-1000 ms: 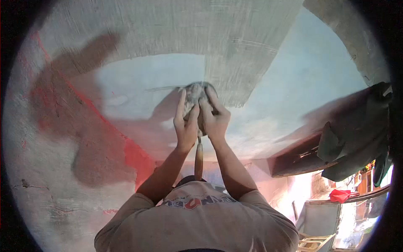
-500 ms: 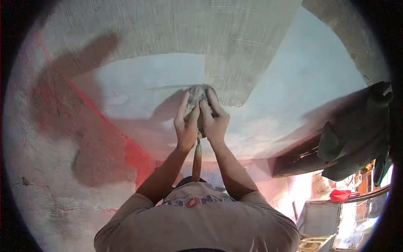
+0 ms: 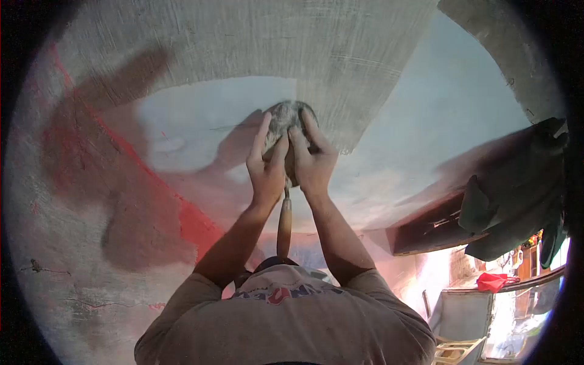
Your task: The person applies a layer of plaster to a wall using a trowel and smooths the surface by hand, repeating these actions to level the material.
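Note:
Both hands are raised in front of the wall, cupped around the mortar-smeared blade of a trowel (image 3: pixel 289 115). My left hand (image 3: pixel 267 167) grips its left edge, thumb on the near face and fingers along the side. My right hand (image 3: pixel 313 164) holds the right edge the same way, with the two thumbs close together. The trowel's wooden handle (image 3: pixel 284 228) hangs down between my forearms, pointing toward my chest. The blade's top overlaps the border between the pale blue wall (image 3: pixel 225 100) and a band of grey plaster (image 3: pixel 340 61) with combed streaks.
Red paint (image 3: pixel 198 225) runs diagonally down the left, beside rough cracked grey wall (image 3: pixel 79 243). Dark cloth (image 3: pixel 511 201) hangs from a ledge at right. Below it are a red cloth (image 3: pixel 491 281), a cabinet (image 3: pixel 465 313) and part of a plastic chair (image 3: pixel 456 351).
Both hands and the trowel have moved slightly up along the wall, with the grip unchanged. The scratched line on the blue area looks fainter and shorter.

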